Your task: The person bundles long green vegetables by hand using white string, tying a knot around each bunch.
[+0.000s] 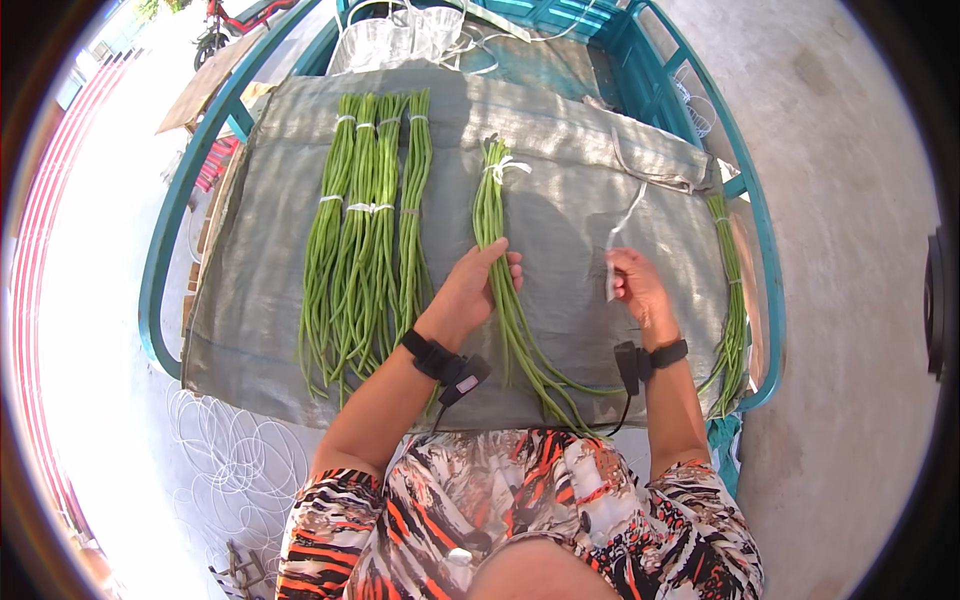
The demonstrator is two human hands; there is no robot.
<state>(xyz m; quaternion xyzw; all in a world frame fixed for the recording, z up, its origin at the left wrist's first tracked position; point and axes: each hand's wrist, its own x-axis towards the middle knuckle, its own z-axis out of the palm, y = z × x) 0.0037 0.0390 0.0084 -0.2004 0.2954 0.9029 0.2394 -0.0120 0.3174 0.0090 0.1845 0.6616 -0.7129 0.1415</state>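
Observation:
A bunch of long green beans (488, 215) lies on the grey woven sheet, tied near its top with a white strip. Around its middle my left hand (472, 285) is closed, thumb on top, while the lower ends fan out toward my body. To the right, my right hand (640, 290) pinches a thin white tie strip (628, 212), which stretches up and away over the sheet. Left of the held bunch, several tied bean bundles (370, 220) lie side by side, banded in white. Another bean bundle (730, 290) hangs along the sheet's right edge.
The grey sheet (270, 150) covers a raised surface inside a teal metal cart frame (160, 240). Clear plastic bags (400, 40) sit in the cart bed at the far end. Tangled white wire (235, 450) lies on the ground at lower left. A red vehicle (240, 20) stands beyond.

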